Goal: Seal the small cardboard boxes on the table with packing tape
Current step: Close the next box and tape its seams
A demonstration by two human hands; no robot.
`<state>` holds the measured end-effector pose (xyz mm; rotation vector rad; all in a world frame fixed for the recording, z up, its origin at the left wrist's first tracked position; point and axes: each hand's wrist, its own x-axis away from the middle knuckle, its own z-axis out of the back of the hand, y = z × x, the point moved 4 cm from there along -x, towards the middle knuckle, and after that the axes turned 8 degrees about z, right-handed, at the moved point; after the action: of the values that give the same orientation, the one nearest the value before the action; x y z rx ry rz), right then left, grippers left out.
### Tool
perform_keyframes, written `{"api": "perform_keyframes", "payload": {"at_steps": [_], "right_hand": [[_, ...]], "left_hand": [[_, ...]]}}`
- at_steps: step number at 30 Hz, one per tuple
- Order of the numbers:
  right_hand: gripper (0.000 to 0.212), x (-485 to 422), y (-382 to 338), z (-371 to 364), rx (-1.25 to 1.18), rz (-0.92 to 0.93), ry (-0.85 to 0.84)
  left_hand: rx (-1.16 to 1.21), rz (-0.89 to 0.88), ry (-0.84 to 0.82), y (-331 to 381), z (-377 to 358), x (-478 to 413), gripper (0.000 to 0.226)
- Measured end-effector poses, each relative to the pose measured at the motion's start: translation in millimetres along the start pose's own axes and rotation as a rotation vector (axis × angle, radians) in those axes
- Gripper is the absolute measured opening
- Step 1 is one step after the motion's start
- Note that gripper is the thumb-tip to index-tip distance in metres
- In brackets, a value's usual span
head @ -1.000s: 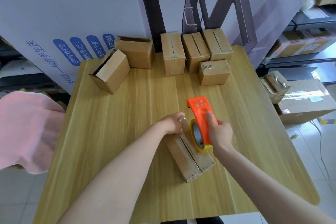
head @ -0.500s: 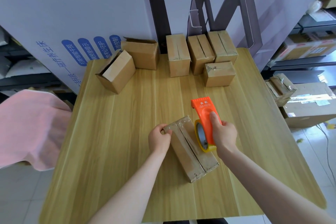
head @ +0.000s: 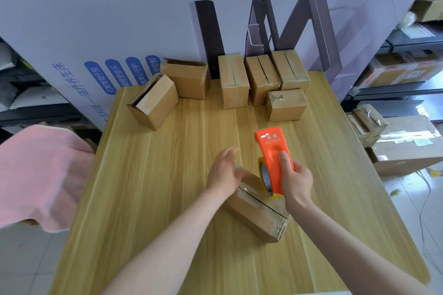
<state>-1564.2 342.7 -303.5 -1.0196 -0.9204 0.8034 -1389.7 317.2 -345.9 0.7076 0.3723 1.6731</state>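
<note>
A small cardboard box (head: 257, 213) lies near the middle of the wooden table (head: 148, 194), its top flaps closed with a seam along the length. My right hand (head: 296, 181) grips an orange tape dispenser (head: 272, 158) with a yellow roll, resting on the box's far end. My left hand (head: 224, 172) lies on the box's far left corner with fingers straight. Two open boxes (head: 153, 102) stand at the back left. Several closed boxes (head: 233, 79) are grouped at the back right.
A large white printed carton (head: 119, 19) stands behind the table. A pink cloth (head: 36, 175) hangs at the left. Shelves with parcels and big cartons on the floor (head: 407, 148) fill the right side.
My left hand let go of the box's far corner and now lies flat on it with fingers straight. The box has turned a little. The dispenser stays at the far end.
</note>
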Motion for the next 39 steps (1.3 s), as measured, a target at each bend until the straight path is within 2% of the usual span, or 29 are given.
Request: {"api": "perform_keyframes", "payload": {"at_steps": [2, 3, 4, 7, 11, 14, 16, 18, 19, 21, 22, 23, 26, 28, 35, 39], "right_hand": [[0.046, 0.4, -4.1, 10.0, -0.048, -0.016, 0.054], [0.046, 0.1, -6.8, 14.2, -0.061, -0.014, 0.065], [0.046, -0.4, -9.5, 18.2, -0.064, -0.010, 0.063], [0.047, -1.6, -16.9, 26.3, -0.066, 0.000, 0.016], [0.047, 0.0, -26.0, 28.0, -0.075, 0.003, -0.096], [0.043, 3.5, -32.9, 23.8, -0.033, 0.022, -0.201], [0.041, 7.7, -40.4, 21.2, -0.003, 0.054, -0.262], [0.038, 11.6, -50.1, 18.6, 0.000, 0.093, -0.332], [0.036, 13.5, -55.8, 17.9, -0.005, 0.111, -0.367], [0.031, 15.7, -66.6, 17.2, 0.011, 0.153, -0.414], [0.030, 16.8, -72.7, 16.8, 0.036, 0.178, -0.426], [0.029, 17.8, -78.7, 16.2, 0.062, 0.205, -0.432], [0.025, 21.0, -95.2, 16.3, 0.112, 0.272, -0.432], [0.023, 22.3, -102.7, 17.8, 0.137, 0.304, -0.428], [0.027, 23.6, -111.5, 22.8, 0.243, 0.385, -0.417], [0.028, 24.6, -115.0, 21.3, 0.243, 0.402, -0.427]], "left_hand": [[-0.135, -0.068, -0.297, 9.3, -10.8, -9.1, 0.057], [-0.237, -0.105, -0.362, 9.9, -15.3, -8.0, 0.053], [-0.305, -0.124, -0.352, 7.2, -18.4, -6.1, 0.048], [-0.278, -0.013, -0.126, -12.4, -12.5, 6.9, 0.036], [-0.135, 0.267, 0.108, -55.9, -1.2, 39.4, 0.038], [-0.001, 0.433, 0.162, -74.6, 0.1, 62.4, 0.045], [-0.022, 0.465, 0.170, -70.9, 4.0, 65.9, 0.047], [0.017, 0.403, 0.190, -51.7, 20.6, 55.9, 0.042], [0.178, 0.371, 0.198, -37.9, 34.6, 48.0, 0.035], [0.656, 0.349, 0.113, -1.9, 67.8, 36.3, 0.024], [0.802, 0.317, 0.062, 16.6, 85.0, 33.4, 0.028], [0.844, 0.259, 0.021, 32.8, 101.7, 31.8, 0.032], [0.794, 0.104, -0.040, 61.2, 132.7, 33.2, 0.035], [0.762, 0.067, -0.081, 67.5, 137.6, 35.9, 0.036], [0.718, 0.075, -0.090, 75.8, 141.7, 40.5, 0.034], [0.777, 0.149, -0.058, 77.9, 149.6, 39.1, 0.022]]}}
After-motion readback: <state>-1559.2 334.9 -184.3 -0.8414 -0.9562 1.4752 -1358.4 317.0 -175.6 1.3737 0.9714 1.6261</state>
